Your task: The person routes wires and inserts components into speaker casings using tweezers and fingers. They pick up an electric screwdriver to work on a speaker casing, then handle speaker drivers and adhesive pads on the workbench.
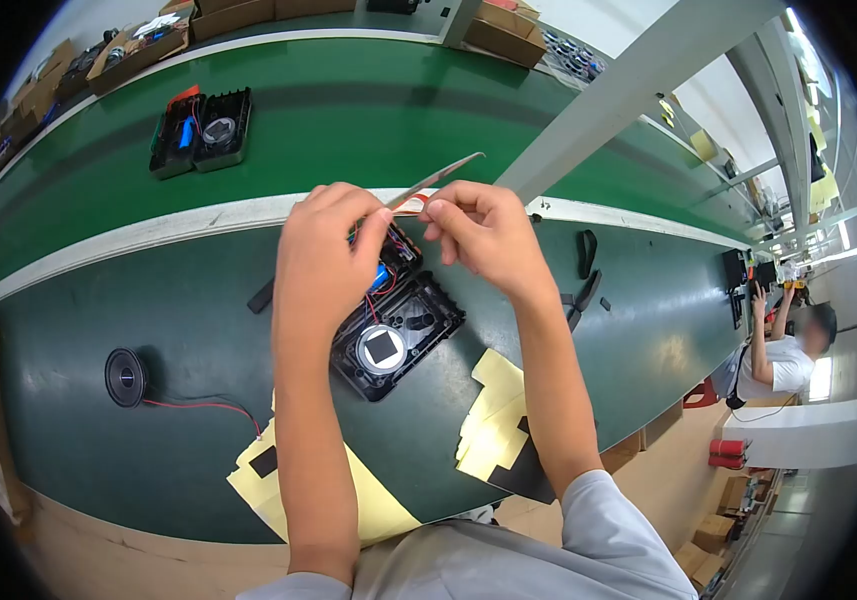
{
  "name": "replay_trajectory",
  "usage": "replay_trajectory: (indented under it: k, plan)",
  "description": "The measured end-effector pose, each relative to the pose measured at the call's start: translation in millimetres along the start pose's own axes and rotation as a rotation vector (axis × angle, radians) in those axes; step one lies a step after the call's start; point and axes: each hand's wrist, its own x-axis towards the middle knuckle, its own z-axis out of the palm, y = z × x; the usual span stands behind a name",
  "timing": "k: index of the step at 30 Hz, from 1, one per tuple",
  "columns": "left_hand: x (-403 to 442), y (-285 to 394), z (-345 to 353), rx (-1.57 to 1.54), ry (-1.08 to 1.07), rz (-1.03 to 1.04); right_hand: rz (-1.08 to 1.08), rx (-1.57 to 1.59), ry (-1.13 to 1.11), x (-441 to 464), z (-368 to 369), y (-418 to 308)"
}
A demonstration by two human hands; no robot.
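My left hand is closed, with a slim pair of metal tweezers jutting up to the right from its thumb and forefinger. The tip of the tweezers is bent. Close beside it, my right hand pinches an orange-and-white strip that spans the gap between both hands; its exact kind is unclear. Beneath them lies an opened black plastic casing, with a blue cylindrical cell, thin wires and a round silver speaker bearing a black square. My left hand partly hides the casing's upper half.
A loose speaker with a red wire lies left. Yellow sheets with black pieces lie near the front edge. Black straps are at right. Another opened casing sits on the raised green shelf. A co-worker is at far right.
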Motion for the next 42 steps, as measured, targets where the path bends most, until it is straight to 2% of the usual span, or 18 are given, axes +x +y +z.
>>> replay_trajectory:
  k: [2,5,7,8,11,14,15,17,18,21,23,24,26,27,28,32,37,42]
  plan:
    - [0,-4,-7,-0.060,0.038,-0.049,-0.045,-0.057,-0.092,1,-11,3]
    - [-2,-3,-9,-0.045,0.059,-0.095,0.085,-0.599,-0.188,-18,-44,-15]
    - [-1,-5,-9,-0.065,0.058,-0.128,0.097,-1.064,0.044,-31,-59,2]
    - [-1,-6,-9,-0.078,0.058,-0.146,0.047,-1.360,0.270,-39,-61,24]
    - [-2,-2,-9,-0.153,0.018,-0.205,-0.188,-1.066,0.070,-32,-71,7]
    - [-2,-1,-6,-0.319,-0.124,-0.296,-0.318,-0.483,0.011,-18,-30,-22]
    - [-3,1,-5,-0.338,-0.185,-0.320,-0.396,-0.294,-0.001,-12,-19,-11]
    - [-2,4,-4,-0.372,-0.297,-0.372,-0.175,0.128,-0.203,-10,-3,-12]
    - [-4,4,2,-0.434,-0.199,-0.270,-0.155,0.123,-0.177,-9,0,-12]
    - [-4,-1,-7,-0.421,-0.395,-0.287,-0.116,0.048,-0.114,-5,8,-9]
    - [-6,-8,5,-0.125,-0.118,-0.118,-0.125,-0.073,-0.071,-3,8,-6]
    - [-8,-12,10,0.023,0.017,-0.032,-0.217,-0.199,0.008,1,10,1]
    - [-12,-18,10,0.222,-0.016,-0.172,-0.404,-0.454,0.164,11,15,18]
    - [-15,-23,9,0.319,-0.032,-0.244,-0.364,-0.471,0.158,12,18,18]
    - [-18,-34,12,0.236,-0.072,-0.300,-0.323,-0.487,0.152,12,21,18]
    - [-23,-45,19,0.254,-0.159,-0.318,-0.283,-0.560,0.170,15,30,21]
    - [-18,-35,18,0.289,-0.178,-0.367,-0.328,-0.497,0.196,11,37,15]
    - [-22,-40,22,0.343,-0.097,-0.370,-0.300,-0.639,0.240,12,46,21]
